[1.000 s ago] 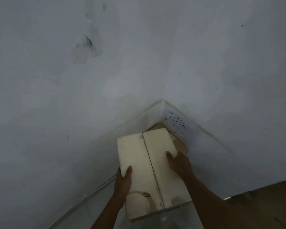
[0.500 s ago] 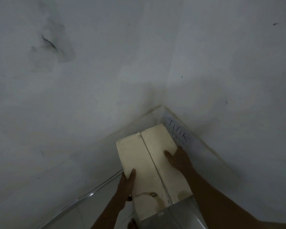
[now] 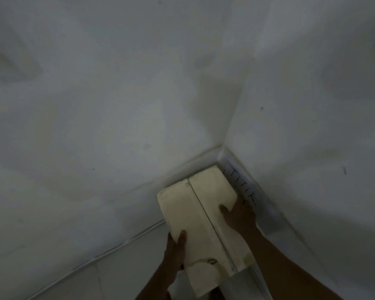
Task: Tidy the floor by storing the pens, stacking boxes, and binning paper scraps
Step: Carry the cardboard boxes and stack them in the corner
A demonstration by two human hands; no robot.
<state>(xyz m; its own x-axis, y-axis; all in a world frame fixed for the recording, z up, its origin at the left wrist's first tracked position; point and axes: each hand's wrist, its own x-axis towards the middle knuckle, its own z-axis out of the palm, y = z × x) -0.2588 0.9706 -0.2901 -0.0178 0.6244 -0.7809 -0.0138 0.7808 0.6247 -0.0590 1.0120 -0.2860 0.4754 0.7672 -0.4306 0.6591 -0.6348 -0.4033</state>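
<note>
A cream cardboard box (image 3: 195, 215) with a seam down its closed top flaps lies in the room's corner, its far end against the wall. My left hand (image 3: 174, 250) grips its left edge, thumb on top. At the right edge my right hand (image 3: 238, 215) holds the box with the thumb on top and the fingers down the side. Whatever lies under the box is hidden.
Two white walls meet just beyond the box. A paper label (image 3: 244, 187) with handwritten letters is stuck low on the right wall, right beside my right hand. Pale floor tiles (image 3: 117, 278) show at the lower left.
Both hands have pushed the box deeper into the corner and lower. It now covers the brown box seen under it earlier and hides part of the label.
</note>
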